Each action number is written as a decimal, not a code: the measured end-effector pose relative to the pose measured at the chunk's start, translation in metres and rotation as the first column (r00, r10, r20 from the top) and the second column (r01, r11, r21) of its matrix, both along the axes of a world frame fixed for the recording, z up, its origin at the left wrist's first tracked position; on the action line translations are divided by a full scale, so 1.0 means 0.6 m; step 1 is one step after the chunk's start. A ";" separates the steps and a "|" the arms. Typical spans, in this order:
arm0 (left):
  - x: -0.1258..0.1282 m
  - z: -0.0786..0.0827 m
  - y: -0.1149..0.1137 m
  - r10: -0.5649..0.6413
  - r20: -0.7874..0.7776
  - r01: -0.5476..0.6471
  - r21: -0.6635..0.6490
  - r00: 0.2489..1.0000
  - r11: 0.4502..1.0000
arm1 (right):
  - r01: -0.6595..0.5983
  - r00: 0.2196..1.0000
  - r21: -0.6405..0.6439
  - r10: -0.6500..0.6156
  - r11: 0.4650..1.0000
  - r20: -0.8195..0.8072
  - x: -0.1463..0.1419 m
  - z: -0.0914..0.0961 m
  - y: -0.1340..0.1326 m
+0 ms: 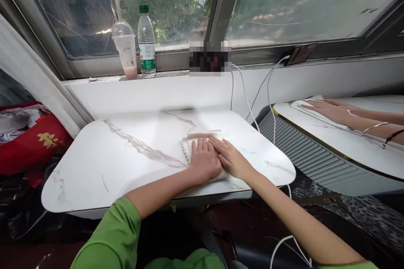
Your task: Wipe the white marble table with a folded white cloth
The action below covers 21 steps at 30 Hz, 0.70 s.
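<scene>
White marble-patterned table below a wide window bears a folded white cloth, which lies directly under both hands. Left hand and right hand rest flat on it, side by side and touching, fingers stretched out, palms pressing down, gripping nothing. Beyond the hands, on the sill, a lidded plastic cup stands just beside a water bottle. White cables hang to the right of the hands. Farther right, another person's hands lie flat on a cloth upon a second table.
</scene>
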<state>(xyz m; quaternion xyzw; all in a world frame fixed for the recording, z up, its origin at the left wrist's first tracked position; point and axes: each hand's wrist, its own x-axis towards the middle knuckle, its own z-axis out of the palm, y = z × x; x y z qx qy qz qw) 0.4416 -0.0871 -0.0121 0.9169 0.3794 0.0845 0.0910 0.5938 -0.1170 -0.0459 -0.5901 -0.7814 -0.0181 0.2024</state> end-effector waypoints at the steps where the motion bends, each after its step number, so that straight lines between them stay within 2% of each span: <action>1: 0.001 -0.001 0.014 0.007 0.010 -0.007 0.008 1.000 1.000 | 0.006 1.000 -0.002 -0.006 1.000 0.011 0.000 -0.001 0.017; 6: 0.002 -0.005 0.100 0.069 0.020 -0.070 0.043 0.997 0.997 | 0.034 0.999 -0.037 -0.033 0.999 0.029 -0.003 0.005 0.119; 11: 0.013 -0.007 0.190 0.098 0.009 -0.098 0.061 0.995 0.993 | 0.061 0.998 -0.017 -0.061 0.998 -0.010 -0.003 0.008 0.214; 17: 0.033 -0.016 0.277 0.108 0.003 -0.108 0.074 0.994 0.991 | 0.109 0.993 0.007 -0.108 0.994 -0.043 0.010 0.000 0.296; 21: 0.047 -0.019 0.326 0.112 0.016 -0.113 0.117 0.994 0.987 | 0.120 0.991 0.012 -0.119 0.993 -0.064 0.016 0.008 0.340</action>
